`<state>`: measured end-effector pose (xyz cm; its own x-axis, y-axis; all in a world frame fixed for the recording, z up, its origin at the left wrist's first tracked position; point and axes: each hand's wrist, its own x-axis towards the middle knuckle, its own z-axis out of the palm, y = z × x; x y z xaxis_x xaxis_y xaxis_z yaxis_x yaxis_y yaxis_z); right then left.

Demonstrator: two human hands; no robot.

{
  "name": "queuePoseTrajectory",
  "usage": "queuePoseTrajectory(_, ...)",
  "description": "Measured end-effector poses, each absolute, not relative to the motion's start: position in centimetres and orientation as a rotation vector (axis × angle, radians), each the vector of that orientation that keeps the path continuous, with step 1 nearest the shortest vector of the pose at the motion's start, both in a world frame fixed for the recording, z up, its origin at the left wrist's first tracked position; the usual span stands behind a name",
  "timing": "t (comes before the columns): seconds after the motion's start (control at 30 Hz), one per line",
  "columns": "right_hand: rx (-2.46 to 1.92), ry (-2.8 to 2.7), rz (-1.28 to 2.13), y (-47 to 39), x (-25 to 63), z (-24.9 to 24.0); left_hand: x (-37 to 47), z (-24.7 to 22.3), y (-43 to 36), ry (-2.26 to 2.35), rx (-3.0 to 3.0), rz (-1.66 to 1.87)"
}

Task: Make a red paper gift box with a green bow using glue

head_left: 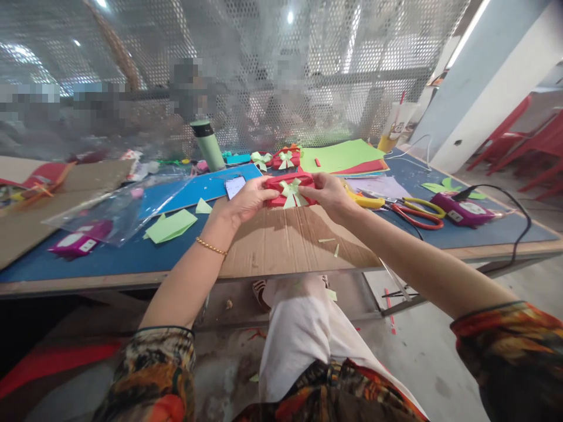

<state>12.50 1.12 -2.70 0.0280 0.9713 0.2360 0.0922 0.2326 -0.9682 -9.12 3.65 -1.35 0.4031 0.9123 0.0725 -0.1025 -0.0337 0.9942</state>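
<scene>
A red paper gift box with a pale green paper bow on its front is held up over the brown cardboard. My left hand grips its left end, thumb on the front. At the other end my right hand is closed on it, the thumb beside the bow. The fingers behind the box are hidden. Just beyond it lie another red piece with a green bow and a second green bow. Thin green paper scraps rest on the cardboard.
To the right are scissors with red and yellow handles, a yellow-handled tool and a purple glue-gun-like device. A green bottle and a drink cup stand at the back. Green sheets and folded green paper lie about.
</scene>
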Motion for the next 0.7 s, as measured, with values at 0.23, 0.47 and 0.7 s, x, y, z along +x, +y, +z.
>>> queuePoseTrajectory(0.23,-1.103,-1.645,0.278,1.7,15.2,-3.5,-9.1,-1.5,4.0,0.862,1.377,1.015)
queuePoseTrajectory(0.47,-1.057,-2.082,-0.497,0.2,14.9,-3.3,-9.1,-1.8,4.1,0.874,1.482,1.02)
queuePoseTrajectory(0.7,-1.148,-2.166,-0.602,0.3,14.3,-3.6,-9.0,-2.0,4.1,0.841,1.502,1.015)
